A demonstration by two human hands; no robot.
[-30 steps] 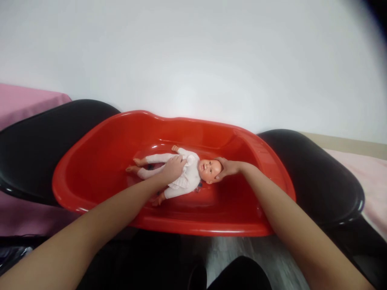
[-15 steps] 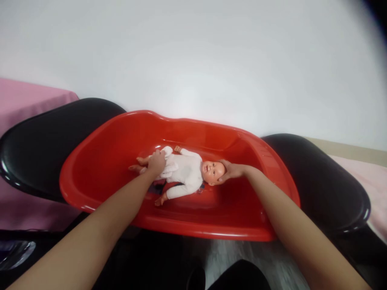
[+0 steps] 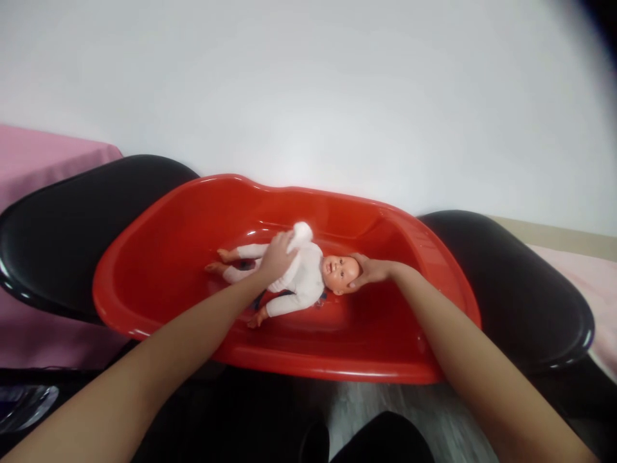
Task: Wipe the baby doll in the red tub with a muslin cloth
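Note:
A baby doll (image 3: 308,273) with a white cloth body lies on its back inside a red baby bathtub (image 3: 318,370), its head to the right and its feet to the left. My left hand (image 3: 278,257) is closed on a white cloth (image 3: 302,235) over the doll's belly and far side; the doll's far arm is hidden there. At the other end, my right hand (image 3: 373,271) cups the crown of the doll's head (image 3: 340,274), thumb on the near side and fingers on the far side.
The tub stands between two black rounded surfaces, one at left (image 3: 96,238) and one at right (image 3: 525,289). Pink cloth (image 3: 58,145) covers something at far left, paler pink cloth (image 3: 578,276) at far right. A white wall (image 3: 308,96) rises behind.
My left hand has moved right with the white cloth, from the doll's legs up to its belly and far arm. The doll's legs now show. My right hand stays at the head.

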